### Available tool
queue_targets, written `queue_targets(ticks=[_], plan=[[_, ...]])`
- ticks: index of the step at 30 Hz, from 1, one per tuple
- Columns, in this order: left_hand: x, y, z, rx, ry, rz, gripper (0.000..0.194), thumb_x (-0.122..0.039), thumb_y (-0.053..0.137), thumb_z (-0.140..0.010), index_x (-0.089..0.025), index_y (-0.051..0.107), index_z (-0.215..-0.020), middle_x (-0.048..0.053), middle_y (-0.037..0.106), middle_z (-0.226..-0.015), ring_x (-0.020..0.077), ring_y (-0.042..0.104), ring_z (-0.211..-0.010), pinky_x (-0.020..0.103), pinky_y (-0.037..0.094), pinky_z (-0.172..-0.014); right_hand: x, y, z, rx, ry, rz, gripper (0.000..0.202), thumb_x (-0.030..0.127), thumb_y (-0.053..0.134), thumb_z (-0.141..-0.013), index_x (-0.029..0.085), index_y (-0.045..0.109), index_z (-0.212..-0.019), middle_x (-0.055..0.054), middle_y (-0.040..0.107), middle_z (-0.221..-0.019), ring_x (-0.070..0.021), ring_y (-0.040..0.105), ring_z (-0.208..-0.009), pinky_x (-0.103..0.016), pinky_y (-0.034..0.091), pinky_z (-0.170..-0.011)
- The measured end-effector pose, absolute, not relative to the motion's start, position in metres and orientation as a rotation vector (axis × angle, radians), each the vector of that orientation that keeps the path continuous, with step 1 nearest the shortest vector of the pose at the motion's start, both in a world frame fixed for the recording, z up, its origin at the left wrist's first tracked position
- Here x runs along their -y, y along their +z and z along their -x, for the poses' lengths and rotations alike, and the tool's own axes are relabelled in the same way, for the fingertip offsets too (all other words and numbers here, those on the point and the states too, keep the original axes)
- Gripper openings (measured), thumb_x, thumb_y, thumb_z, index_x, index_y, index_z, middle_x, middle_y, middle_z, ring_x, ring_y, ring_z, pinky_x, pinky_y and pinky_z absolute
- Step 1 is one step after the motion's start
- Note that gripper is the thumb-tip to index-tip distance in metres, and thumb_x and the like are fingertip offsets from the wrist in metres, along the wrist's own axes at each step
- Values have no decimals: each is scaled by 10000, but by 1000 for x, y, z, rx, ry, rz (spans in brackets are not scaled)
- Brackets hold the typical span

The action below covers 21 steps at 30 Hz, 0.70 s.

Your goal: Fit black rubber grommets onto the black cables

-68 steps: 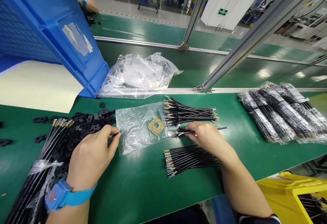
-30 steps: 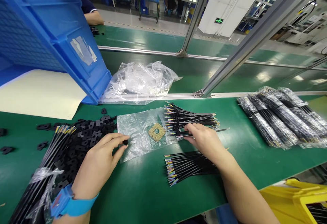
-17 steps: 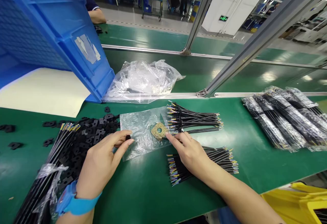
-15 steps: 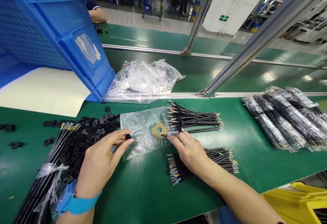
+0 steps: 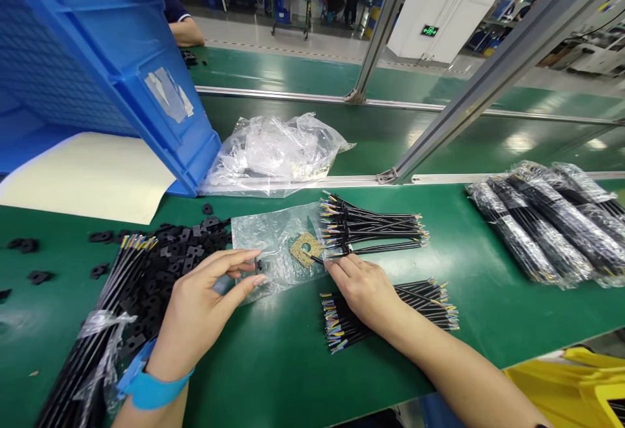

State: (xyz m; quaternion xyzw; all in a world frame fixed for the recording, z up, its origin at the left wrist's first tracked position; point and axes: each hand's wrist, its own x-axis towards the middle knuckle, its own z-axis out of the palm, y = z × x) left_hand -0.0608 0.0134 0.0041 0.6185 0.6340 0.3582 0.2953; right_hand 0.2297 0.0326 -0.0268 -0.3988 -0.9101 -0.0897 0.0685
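Note:
My left hand (image 5: 202, 301) pinches a small black part (image 5: 258, 265) between thumb and fingertips, above the left side of a clear plastic bag (image 5: 273, 226). In my right hand (image 5: 364, 288) is a thin black cable (image 5: 317, 260), its tip pointing left at a yellowish-brown sponge (image 5: 296, 245) with a hole in its middle. The sponge lies on the bag. Just beyond the right hand is a bundle of cables with black parts on them (image 5: 375, 223). Under the right wrist lies another row of cables (image 5: 424, 301) with coloured wire ends.
Loose black parts (image 5: 190, 242) are heaped at left, beside a tied cable bundle (image 5: 92, 330). A blue crate (image 5: 180, 135) stands behind them. Crumpled plastic (image 5: 283, 151) lies at the back, wrapped cable packs (image 5: 547, 226) at right. A metal post (image 5: 469, 83) slants above the bench.
My left hand has moved slightly right with the black part, which now shows turned on edge, and its fingers are a little wider apart. My right hand has barely moved.

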Motion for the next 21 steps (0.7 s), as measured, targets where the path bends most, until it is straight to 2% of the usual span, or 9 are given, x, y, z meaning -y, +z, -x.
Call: queue_targets(ticks=[5, 8, 10, 16, 21], plan=[[-16, 3, 55, -1619, 988, -1388, 461, -589, 823, -742, -263, 830, -1068, 87, 784, -1007, 252, 740, -840, 372, 660, -747, -33, -24, -234, 2589, -279, 1088, 289, 39, 517, -980, 107, 685, -1204, -72, 742, -863, -180, 653, -755, -282, 516, -622], [-15, -3, 46, -1466, 1025, -1076, 540, -588, 894, -663, -227, 833, -1060, 110, 807, -964, 289, 769, -898, 399, 664, -783, -30, -15, -234, 2347, -144, 950, 337, 50, 539, -1001, 142, 649, -1307, -65, 771, -956, -148, 665, -752, -271, 555, -694], [-15, -5, 37, -1352, 1026, -906, 586, -599, 935, -593, -207, 840, -1018, 117, 810, -936, 298, 783, -885, 423, 657, -826, -26, -9, -233, 2247, -55, 874, 427, 37, 581, -982, 164, 611, -1388, -50, 769, -944, -134, 668, -738, -259, 559, -687], [-15, -4, 21, -1167, 971, -712, 588, -587, 987, -492, -201, 849, -913, 92, 797, -865, 239, 757, -777, 393, 621, -830, -15, 1, -230, 2239, 37, 772, 589, 33, 591, -949, 182, 518, -1515, -50, 768, -948, -145, 683, -749, -261, 563, -653], [-15, 0, 20, -1125, 971, -585, 516, -508, 1030, -418, -243, 862, -828, 30, 774, -764, 149, 720, -689, 260, 592, -735, -14, 0, -230, 2253, 39, 763, 574, 31, 578, -963, 186, 513, -1512, -38, 764, -924, -138, 666, -739, -251, 560, -656]])
